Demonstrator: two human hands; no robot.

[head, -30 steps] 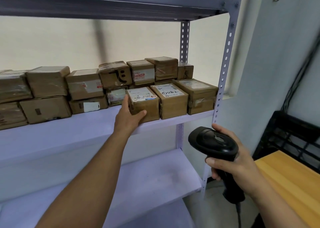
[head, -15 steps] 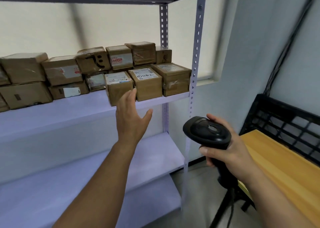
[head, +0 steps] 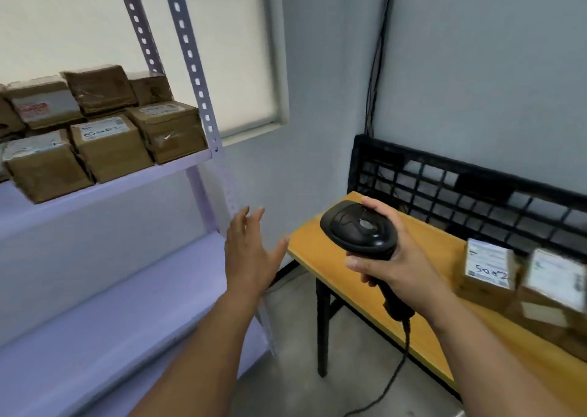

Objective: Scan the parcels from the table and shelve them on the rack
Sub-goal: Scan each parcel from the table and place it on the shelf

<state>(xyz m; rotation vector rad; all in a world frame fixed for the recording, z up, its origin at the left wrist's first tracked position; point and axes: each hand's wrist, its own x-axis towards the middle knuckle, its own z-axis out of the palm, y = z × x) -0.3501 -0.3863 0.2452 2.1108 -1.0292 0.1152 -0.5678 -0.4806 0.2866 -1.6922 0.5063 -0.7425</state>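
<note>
Several brown cardboard parcels with white labels stand on the rack's middle shelf (head: 104, 185) at the left; the nearest one (head: 41, 166) sits at the shelf's front edge. More parcels (head: 489, 270) lie on the yellow table (head: 320, 251) at the right. My right hand (head: 394, 258) grips a black handheld barcode scanner (head: 359, 229) above the table's near end. My left hand (head: 251, 251) hangs in the air between rack and table, fingers spread, holding nothing.
The rack's perforated grey upright (head: 197, 83) stands between shelf and table. A black wire grid (head: 470, 191) leans against the wall behind the table. The scanner's cable (head: 397, 366) trails down to the floor. A lower shelf (head: 111, 321) is below.
My left hand let go of the parcel on the shelf and drew back to the right. The view swung right, bringing the table and its parcels into sight.
</note>
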